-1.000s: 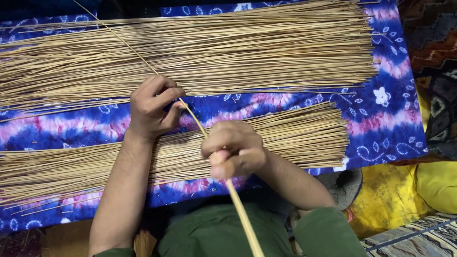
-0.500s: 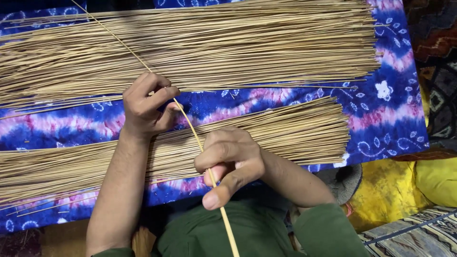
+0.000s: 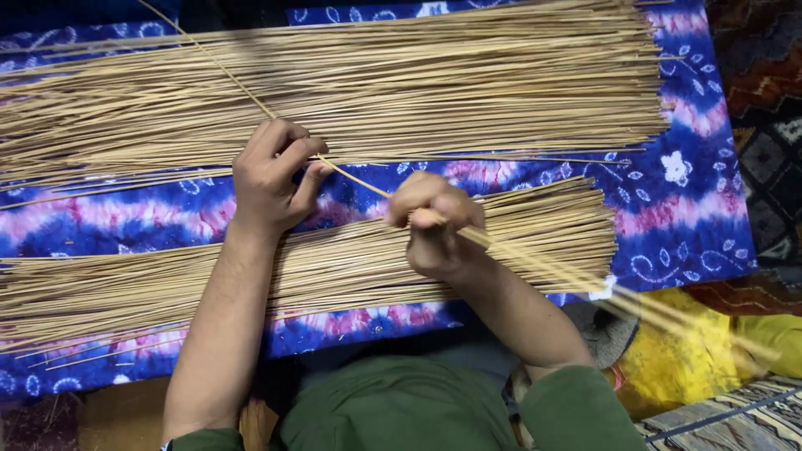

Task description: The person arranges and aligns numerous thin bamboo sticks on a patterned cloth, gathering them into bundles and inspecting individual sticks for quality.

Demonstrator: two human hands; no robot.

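Item: one thin bamboo stick (image 3: 359,178), pinched by our left hand (image 3: 271,179) and right hand (image 3: 434,224), its near end now swung rightward, blurred.

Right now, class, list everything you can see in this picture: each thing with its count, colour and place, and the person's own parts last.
Thin straw-coloured sticks, far pile: many, tan, across the top of the cloth.
Thin straw-coloured sticks, near pile: many, tan, across the cloth's lower part.
Single long thin stick: one, tan, held slantwise between both hands.
Blue, pink and white tie-dye cloth: one, under both piles.
Yellow fabric: one, lower right.
Dark patterned rug: one, right edge.
Green garment: one, bottom centre.
Left hand: one, pinching the stick.
Right hand: one, closed around the stick.
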